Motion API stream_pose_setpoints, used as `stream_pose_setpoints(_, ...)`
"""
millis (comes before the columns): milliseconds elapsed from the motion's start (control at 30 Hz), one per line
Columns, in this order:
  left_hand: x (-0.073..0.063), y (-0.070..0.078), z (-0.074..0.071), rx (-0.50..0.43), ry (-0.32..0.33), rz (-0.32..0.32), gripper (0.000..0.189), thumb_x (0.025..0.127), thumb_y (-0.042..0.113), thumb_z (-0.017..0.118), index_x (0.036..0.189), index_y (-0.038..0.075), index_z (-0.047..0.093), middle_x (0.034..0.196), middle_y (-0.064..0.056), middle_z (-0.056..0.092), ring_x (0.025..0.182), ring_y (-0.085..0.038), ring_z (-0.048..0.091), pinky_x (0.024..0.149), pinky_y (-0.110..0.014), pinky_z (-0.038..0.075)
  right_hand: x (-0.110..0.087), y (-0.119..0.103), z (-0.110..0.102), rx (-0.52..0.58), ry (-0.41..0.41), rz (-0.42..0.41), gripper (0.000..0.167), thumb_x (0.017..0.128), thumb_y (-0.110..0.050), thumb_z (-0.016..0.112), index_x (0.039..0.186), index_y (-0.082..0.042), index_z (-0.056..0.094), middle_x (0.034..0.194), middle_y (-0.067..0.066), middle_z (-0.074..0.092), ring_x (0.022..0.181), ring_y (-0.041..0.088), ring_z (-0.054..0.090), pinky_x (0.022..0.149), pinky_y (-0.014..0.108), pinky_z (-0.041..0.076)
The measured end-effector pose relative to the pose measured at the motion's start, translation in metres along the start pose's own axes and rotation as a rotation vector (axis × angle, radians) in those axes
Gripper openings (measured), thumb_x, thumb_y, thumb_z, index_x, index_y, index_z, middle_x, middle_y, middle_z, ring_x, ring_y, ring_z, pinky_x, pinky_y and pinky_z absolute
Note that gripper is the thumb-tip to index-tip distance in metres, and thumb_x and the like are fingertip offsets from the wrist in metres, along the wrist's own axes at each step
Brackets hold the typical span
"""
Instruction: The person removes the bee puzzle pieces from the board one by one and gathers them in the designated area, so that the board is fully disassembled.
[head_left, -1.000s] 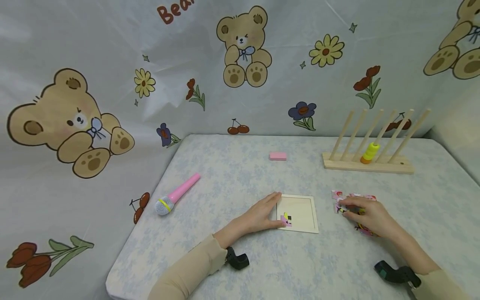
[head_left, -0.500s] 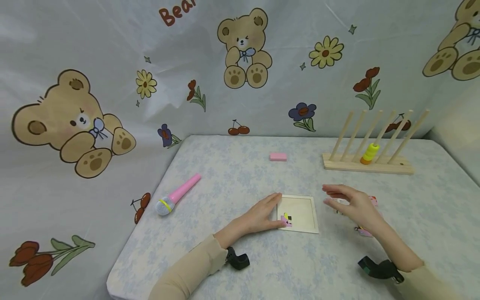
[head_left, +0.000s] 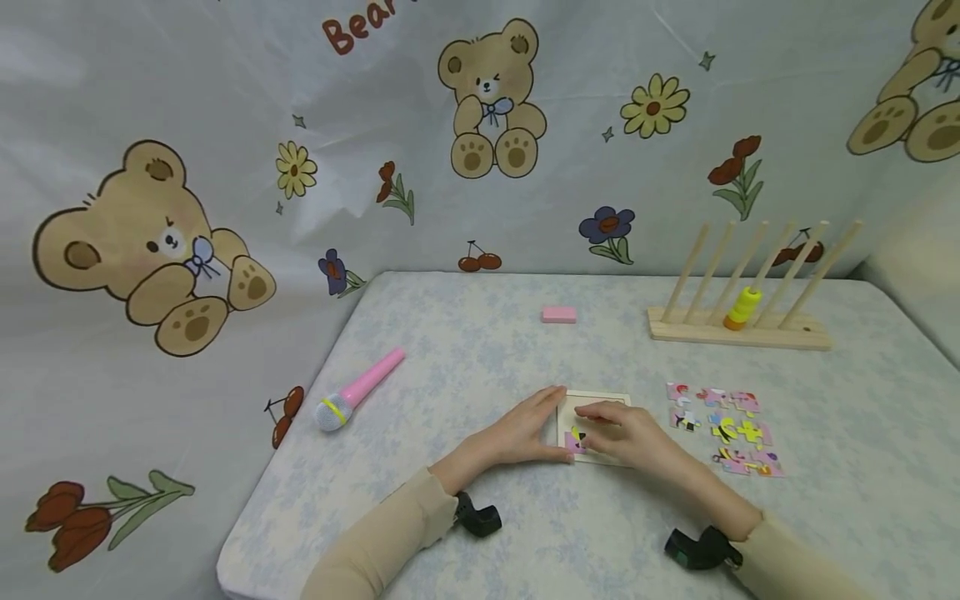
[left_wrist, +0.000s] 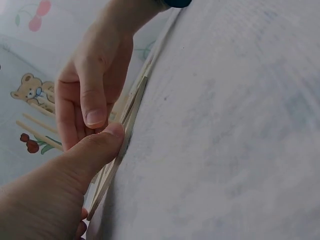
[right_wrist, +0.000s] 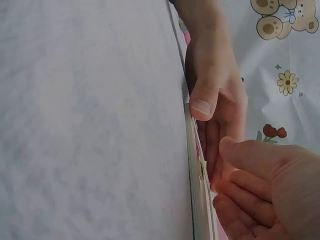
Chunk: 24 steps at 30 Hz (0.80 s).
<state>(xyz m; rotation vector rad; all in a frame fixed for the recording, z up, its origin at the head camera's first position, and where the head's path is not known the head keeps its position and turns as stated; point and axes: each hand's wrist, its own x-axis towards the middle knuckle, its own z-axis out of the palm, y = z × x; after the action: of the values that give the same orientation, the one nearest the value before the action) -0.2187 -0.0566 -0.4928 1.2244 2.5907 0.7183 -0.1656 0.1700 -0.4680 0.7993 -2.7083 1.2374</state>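
A small square wooden puzzle tray (head_left: 609, 395) lies on the table. One pink-and-yellow puzzle piece (head_left: 574, 440) sits in its near left corner. My left hand (head_left: 519, 432) holds the tray's left side, thumb at the near edge and fingers at the far left corner; in the left wrist view the thumb (left_wrist: 102, 145) presses on the rim. My right hand (head_left: 630, 433) is over the tray, thumb close to the piece and fingers apart from the thumb. No piece shows between them in the right wrist view, where its thumb (right_wrist: 252, 156) stands away from its fingers.
Several loose puzzle pieces (head_left: 738, 429) lie to the right of the tray. A wooden peg stand (head_left: 780, 335) with yellow and orange rings stands at the far right. A pink block (head_left: 558, 315) lies at the back, a pink toy microphone (head_left: 363, 389) on the left.
My right hand has moved left from the loose pieces, rising on the way, to over the tray, uncovering those pieces. The left hand and tray stay in place.
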Motion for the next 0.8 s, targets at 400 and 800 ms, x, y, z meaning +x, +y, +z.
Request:
stream_pose_setpoints(400, -0.001, -0.001, 0.002, -0.006, -0.001, 0.006, 0.103, 0.080, 0.057, 0.066, 0.152, 0.005, 0.013, 0.155, -0.010, 0.018, 0.140, -0.019, 0.018, 0.110, -0.033, 0.023, -0.002, 0.002, 0.017, -0.068, 0.038, -0.111, 0.037, 0.079, -0.007, 0.076, 0.114, -0.003, 0.067, 0.109, 0.003, 0.065, 0.102, 0.020, 0.059, 0.086, 0.042, 0.048)
stream_pose_setpoints(800, -0.001, 0.000, -0.001, 0.003, 0.011, 0.018, 0.103, 0.081, 0.056, 0.066, 0.151, 0.004, 0.013, 0.154, -0.011, 0.019, 0.140, -0.019, 0.017, 0.110, -0.032, 0.022, 0.000, 0.000, 0.020, -0.006, 0.063, -0.141, 0.039, 0.075, 0.000, 0.077, 0.112, -0.002, 0.065, 0.106, 0.004, 0.064, 0.093, 0.018, 0.062, 0.080, 0.036, 0.051)
